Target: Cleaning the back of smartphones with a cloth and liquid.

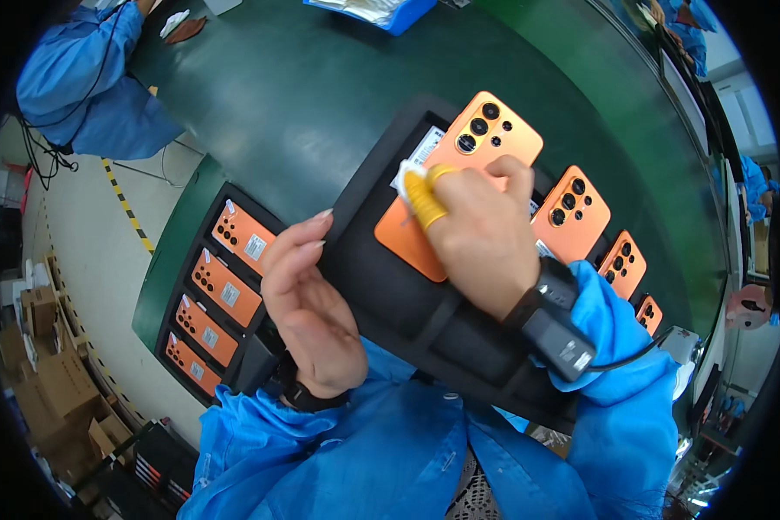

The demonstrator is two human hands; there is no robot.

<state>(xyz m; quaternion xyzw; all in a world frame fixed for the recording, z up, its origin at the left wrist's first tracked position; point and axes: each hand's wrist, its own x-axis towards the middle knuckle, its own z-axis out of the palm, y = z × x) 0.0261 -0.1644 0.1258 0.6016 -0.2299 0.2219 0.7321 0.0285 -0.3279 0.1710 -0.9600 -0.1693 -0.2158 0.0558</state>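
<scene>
My right hand, with yellow finger cots on some fingers, pinches a small white cloth. It presses down over the back of an orange phone, covering the phone's middle. That phone lies camera side up, slanted across a black foam tray with recessed slots. Palm up, my left hand is raised beside the tray's left edge, its fingers loosely bent and apart, with nothing in it. More orange phones sit in a row along the tray's right side, camera side up.
To the left, another black tray holds several orange phones with labels. Beneath lies a green table. A blue bin stands at the far side. A person in a blue smock is at the far left. Cardboard boxes stand on the floor.
</scene>
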